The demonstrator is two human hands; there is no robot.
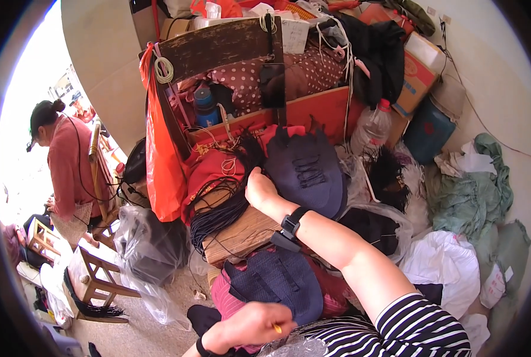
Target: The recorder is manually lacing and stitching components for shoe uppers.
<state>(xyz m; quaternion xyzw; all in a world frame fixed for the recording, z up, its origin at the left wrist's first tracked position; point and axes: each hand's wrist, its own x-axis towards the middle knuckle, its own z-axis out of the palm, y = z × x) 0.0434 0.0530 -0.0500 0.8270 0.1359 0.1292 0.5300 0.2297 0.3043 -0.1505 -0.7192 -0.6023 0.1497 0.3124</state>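
My left hand [250, 324] is closed low in the view, in front of my lap. A small yellow stick-like piece [277, 328] shows between its fingers; the rest of it is hidden. My right hand [261, 189] reaches forward to a bundle of thin black cords [218, 217], its fingers closed at the cords' upper end. The bundle drapes over a wooden board [242, 235]. On my lap lies a dark blue textured fabric piece [289, 282] with rounded edges and strap-like strips. A second dark blue rounded piece [307, 178], with black lacing loops, lies beyond my right forearm.
An orange-red plastic bag [163, 160] hangs from a dark wooden frame [218, 50]. Nearby stand a blue flask [205, 108] and a clear bottle [372, 126]. A person in pink [72, 154] sits at the left, beyond a small wooden stool [93, 276]. White bags [444, 262] lie right.
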